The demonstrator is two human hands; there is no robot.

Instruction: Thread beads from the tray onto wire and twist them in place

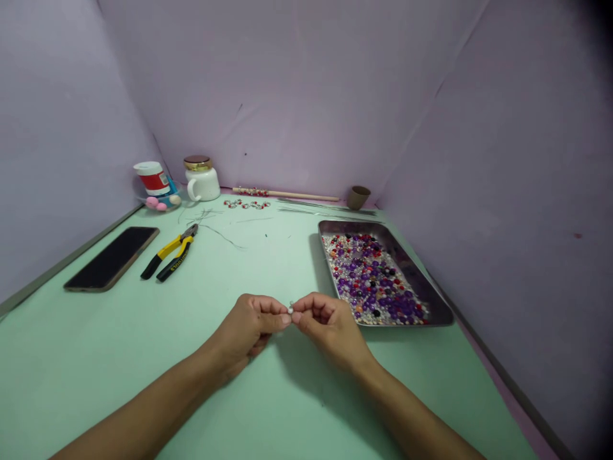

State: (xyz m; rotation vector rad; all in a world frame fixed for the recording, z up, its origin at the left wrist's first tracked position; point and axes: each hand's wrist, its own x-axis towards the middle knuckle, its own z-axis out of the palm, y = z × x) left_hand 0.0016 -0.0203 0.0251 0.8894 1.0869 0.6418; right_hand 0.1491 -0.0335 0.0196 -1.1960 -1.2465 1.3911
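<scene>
Over the green table, my left hand (251, 329) and my right hand (332, 329) meet with thumbs and forefingers pinched. Between their fingertips is a tiny beaded wire piece (290, 310), with a pale round bead and a small loop of wire showing above it. Both hands are closed on it, and the fingers hide the rest. Just beyond my right hand stands a metal tray (412, 275) of mixed purple, red, black, white and clear beads (368, 278).
Yellow-and-black pliers (172, 252) and a phone (112, 259) lie on the left. Along the back are a white lidded mug (204, 183), a red-and-white tub (154, 179), small beaded loops (246, 204), a wooden stick (301, 195), wire lengths (325, 208) and a brown cup (358, 198).
</scene>
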